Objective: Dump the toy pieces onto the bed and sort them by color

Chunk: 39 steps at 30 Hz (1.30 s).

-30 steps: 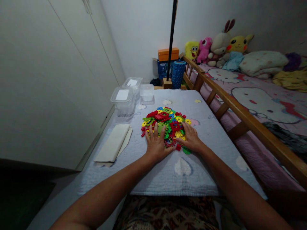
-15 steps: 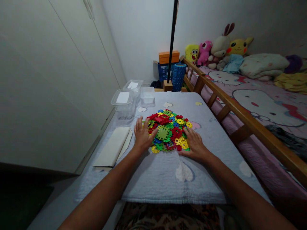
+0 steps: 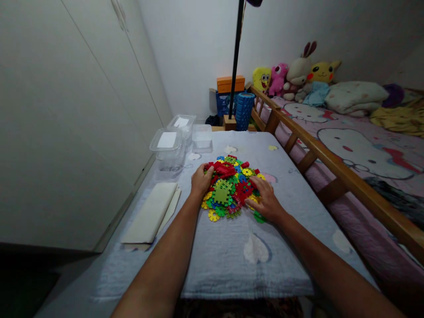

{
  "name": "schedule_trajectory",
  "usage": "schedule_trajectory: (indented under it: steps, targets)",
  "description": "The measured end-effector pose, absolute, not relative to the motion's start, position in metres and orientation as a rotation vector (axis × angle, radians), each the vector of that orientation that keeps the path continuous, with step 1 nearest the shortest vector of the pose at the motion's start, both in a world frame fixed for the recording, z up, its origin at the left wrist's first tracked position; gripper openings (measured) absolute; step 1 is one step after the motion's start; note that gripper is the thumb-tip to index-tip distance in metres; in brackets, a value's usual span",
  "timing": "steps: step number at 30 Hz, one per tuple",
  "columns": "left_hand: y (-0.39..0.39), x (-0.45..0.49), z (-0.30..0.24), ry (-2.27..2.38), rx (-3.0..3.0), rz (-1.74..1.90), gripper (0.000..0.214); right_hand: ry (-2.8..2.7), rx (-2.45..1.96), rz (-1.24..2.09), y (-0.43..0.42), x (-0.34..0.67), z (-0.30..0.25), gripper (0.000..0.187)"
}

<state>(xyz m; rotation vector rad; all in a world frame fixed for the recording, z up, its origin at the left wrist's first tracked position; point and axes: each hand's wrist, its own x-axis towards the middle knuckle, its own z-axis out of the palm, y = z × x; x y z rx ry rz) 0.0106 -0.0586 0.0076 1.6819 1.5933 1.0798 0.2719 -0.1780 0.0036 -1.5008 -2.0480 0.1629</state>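
Observation:
A heap of plastic building pieces [image 3: 222, 195] in red, green, yellow and blue lies on the cloth-covered table, some shaped like toothed discs, others like notched squares. My left hand [image 3: 200, 180] cups the heap's left side, its thumb by the red pieces [image 3: 223, 169]; its fingertips are partly hidden. Over the right side of the heap, my right hand [image 3: 267, 199] is open, with fingers spread and touching the pieces. A green disc [image 3: 259, 217] lies under the edge of that hand.
Clear plastic boxes stand at the table's back left, a lidded box [image 3: 167, 145] and an uncovered box [image 3: 202, 140] among them. Folded off-white paper [image 3: 152, 214] lies left of my left arm. A wooden bed rail [image 3: 326, 176] runs along the right. A black pole [image 3: 235, 62] rises behind the table.
My left hand has moved in against the heap, its fingers more curled. My right hand has shifted slightly left over the pieces. Some pieces have moved, and the view has tilted a little.

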Motion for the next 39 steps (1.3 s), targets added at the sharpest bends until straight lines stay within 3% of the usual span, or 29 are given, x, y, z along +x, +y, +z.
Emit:
schedule_trajectory:
  steps: [6,14,21,30,39]
  targets:
    - [-0.06,0.007,0.007,1.455,1.739,1.101,0.036,-1.974,-1.415,0.133,-0.154,0.254,0.034,0.028]
    - [-0.048,-0.008,0.002,1.489,1.759,1.329,0.034,-2.246,-1.437,0.292,-0.091,0.219,0.06,0.017]
    - [-0.045,-0.007,0.001,1.469,1.733,1.222,0.039,-1.957,-1.383,0.589,-0.062,0.259,0.074,0.019]
    - [-0.048,-0.008,0.002,1.381,1.789,1.08,0.039,-1.36,-1.771,-0.025,-0.037,0.355,0.014,0.022]
    - [-0.048,-0.008,0.004,1.376,1.767,1.091,0.038,-1.564,-1.837,-0.004,-0.033,0.365,-0.016,0.035]
